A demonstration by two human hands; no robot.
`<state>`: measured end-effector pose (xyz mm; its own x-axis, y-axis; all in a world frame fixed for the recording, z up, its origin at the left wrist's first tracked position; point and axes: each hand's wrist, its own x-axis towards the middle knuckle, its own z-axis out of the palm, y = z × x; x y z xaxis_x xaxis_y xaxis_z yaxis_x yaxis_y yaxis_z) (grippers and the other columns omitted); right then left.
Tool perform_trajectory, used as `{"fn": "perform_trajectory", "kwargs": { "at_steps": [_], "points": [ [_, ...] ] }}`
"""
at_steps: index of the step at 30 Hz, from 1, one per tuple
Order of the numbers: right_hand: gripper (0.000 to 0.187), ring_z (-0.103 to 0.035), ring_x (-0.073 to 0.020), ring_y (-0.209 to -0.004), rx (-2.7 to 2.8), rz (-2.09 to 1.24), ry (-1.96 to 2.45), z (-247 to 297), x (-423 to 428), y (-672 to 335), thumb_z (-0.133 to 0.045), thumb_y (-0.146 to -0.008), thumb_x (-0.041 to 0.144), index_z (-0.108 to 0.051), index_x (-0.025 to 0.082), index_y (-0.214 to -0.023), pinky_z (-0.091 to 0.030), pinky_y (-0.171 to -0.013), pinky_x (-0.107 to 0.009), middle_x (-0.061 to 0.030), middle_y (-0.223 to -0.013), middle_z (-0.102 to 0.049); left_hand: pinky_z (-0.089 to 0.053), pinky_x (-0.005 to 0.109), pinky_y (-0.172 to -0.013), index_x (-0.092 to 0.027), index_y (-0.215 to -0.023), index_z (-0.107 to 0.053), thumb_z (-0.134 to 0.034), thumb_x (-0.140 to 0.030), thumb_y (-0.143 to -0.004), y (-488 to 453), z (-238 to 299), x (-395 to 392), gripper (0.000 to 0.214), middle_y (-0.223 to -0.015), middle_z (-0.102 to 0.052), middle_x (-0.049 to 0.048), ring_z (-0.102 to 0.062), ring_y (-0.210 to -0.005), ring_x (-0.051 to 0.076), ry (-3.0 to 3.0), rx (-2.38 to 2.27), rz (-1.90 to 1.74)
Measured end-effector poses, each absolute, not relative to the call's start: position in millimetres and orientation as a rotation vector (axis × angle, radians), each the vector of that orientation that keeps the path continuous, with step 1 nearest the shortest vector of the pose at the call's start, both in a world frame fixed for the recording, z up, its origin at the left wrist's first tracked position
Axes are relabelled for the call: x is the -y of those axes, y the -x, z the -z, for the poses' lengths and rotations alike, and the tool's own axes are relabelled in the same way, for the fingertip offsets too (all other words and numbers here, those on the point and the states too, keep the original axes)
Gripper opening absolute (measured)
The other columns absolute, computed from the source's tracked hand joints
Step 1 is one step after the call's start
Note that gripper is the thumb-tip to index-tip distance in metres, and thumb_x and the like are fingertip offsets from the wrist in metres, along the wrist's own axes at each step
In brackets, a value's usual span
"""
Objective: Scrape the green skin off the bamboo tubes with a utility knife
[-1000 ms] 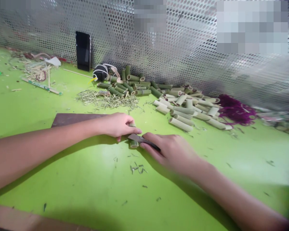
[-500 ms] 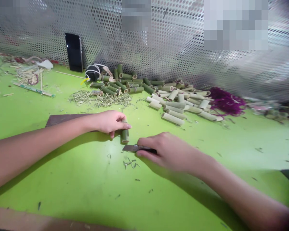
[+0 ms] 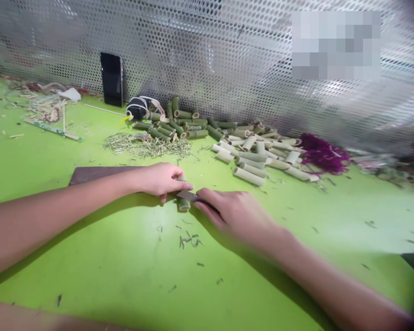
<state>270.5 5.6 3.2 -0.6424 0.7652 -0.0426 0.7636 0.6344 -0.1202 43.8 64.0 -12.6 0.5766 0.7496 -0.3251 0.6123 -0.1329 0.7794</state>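
My left hand [image 3: 160,179] is closed around a short green bamboo tube [image 3: 184,202], pinning it on the green table [image 3: 124,257]. My right hand [image 3: 232,210] grips a small knife [image 3: 188,196] whose blade lies against the tube near my left fingertips. Small green shavings [image 3: 189,240] lie just in front of the tube.
A dark flat board [image 3: 93,174] lies under my left forearm. Behind are a pile of green bamboo tubes [image 3: 179,124], a pile of pale peeled tubes [image 3: 262,154], a heap of shavings [image 3: 148,145], purple fibres [image 3: 322,154], a phone [image 3: 112,79] leaning on the perforated metal wall [image 3: 207,59].
The knife had drawn back off the tube toward me half a second ago; now the blade is back against the tube by my left fingers.
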Motion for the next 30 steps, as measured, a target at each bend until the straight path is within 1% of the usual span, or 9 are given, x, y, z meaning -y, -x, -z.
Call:
{"fn": "perform_trajectory", "kwargs": {
  "at_steps": [7, 11, 13, 16, 18, 21, 26, 30],
  "points": [
    [0.032, -0.064, -0.0165, -0.055, 2.779, -0.467, 1.305, -5, -13, -275, -0.042, -0.107, 0.037, -0.069, 0.021, -0.101, -0.046, -0.053, -0.029, -0.004, -0.077, -0.076, -0.045, 0.026, -0.054, -0.021, -0.086, -0.056, -0.067, -0.056, -0.093, -46, 9, -62, 0.037, -0.065, -0.065, -0.0055, -0.065, -0.047, 0.013, -1.84, -1.135, -0.169],
    [0.036, -0.063, -0.015, -0.052, 2.823, -0.648, 1.177, -8, -6, -277, -0.041, -0.108, 0.039, -0.068, 0.021, -0.093, -0.048, -0.052, -0.029, -0.0021, -0.072, -0.073, -0.044, 0.026, -0.051, -0.022, -0.089, -0.057, -0.069, -0.056, -0.091, -45, 9, -62, 0.036, -0.07, -0.067, -0.004, -0.063, -0.047, 0.013, -1.804, -1.126, -0.16],
    [0.038, -0.061, -0.0139, -0.05, 2.877, -0.647, 1.121, -7, 0, -280, -0.04, -0.108, 0.04, -0.067, 0.022, -0.089, -0.046, -0.051, -0.029, -0.0008, -0.069, -0.071, -0.044, 0.026, -0.049, -0.022, -0.091, -0.057, -0.069, -0.055, -0.092, -45, 9, -62, 0.035, -0.068, -0.066, -0.0043, -0.063, -0.047, 0.013, -1.787, -1.135, -0.16],
    [0.04, -0.058, -0.0128, -0.047, 2.842, -0.587, 1.145, -4, 3, -287, -0.036, -0.11, 0.04, -0.067, 0.021, -0.092, -0.042, -0.047, -0.027, -0.0003, -0.066, -0.069, -0.045, 0.026, -0.05, -0.022, -0.09, -0.057, -0.069, -0.056, -0.091, -44, 9, -62, 0.036, -0.065, -0.063, -0.0053, -0.061, -0.045, 0.013, -1.784, -1.134, -0.173],
    [0.042, -0.057, -0.0136, -0.046, 2.784, -0.428, 1.211, -1, -1, -291, -0.035, -0.11, 0.041, -0.067, 0.019, -0.097, -0.039, -0.047, -0.028, -0.0009, -0.064, -0.068, -0.046, 0.026, -0.051, -0.022, -0.089, -0.057, -0.07, -0.058, -0.09, -44, 9, -62, 0.037, -0.064, -0.062, -0.0054, -0.061, -0.046, 0.013, -1.786, -1.116, -0.178],
    [0.039, -0.057, -0.0147, -0.048, 2.766, -0.212, 1.274, 1, -6, -289, -0.037, -0.109, 0.041, -0.067, 0.018, -0.098, -0.038, -0.049, -0.028, -0.0019, -0.066, -0.069, -0.046, 0.026, -0.053, -0.023, -0.088, -0.057, -0.069, -0.06, -0.09, -43, 11, -63, 0.04, -0.064, -0.063, -0.0054, -0.063, -0.048, 0.013, -1.799, -1.096, -0.183],
    [0.031, -0.061, -0.0152, -0.055, 2.828, -0.166, 1.239, -3, -6, -274, -0.042, -0.108, 0.037, -0.066, 0.021, -0.098, -0.035, -0.053, -0.028, -0.0015, -0.075, -0.073, -0.046, 0.026, -0.053, -0.022, -0.085, -0.055, -0.068, -0.063, -0.089, -44, 12, -61, 0.043, -0.067, -0.064, -0.0057, -0.063, -0.046, 0.012, -1.818, -1.111, -0.21],
    [0.031, -0.06, -0.0149, -0.054, 2.81, -0.252, 1.266, -5, -5, -272, -0.041, -0.109, 0.036, -0.067, 0.021, -0.1, -0.036, -0.054, -0.028, -0.002, -0.076, -0.074, -0.045, 0.027, -0.053, -0.022, -0.085, -0.056, -0.068, -0.064, -0.09, -46, 11, -59, 0.044, -0.066, -0.064, -0.0054, -0.063, -0.046, 0.013, -1.836, -1.169, -0.204]
  ]
}}
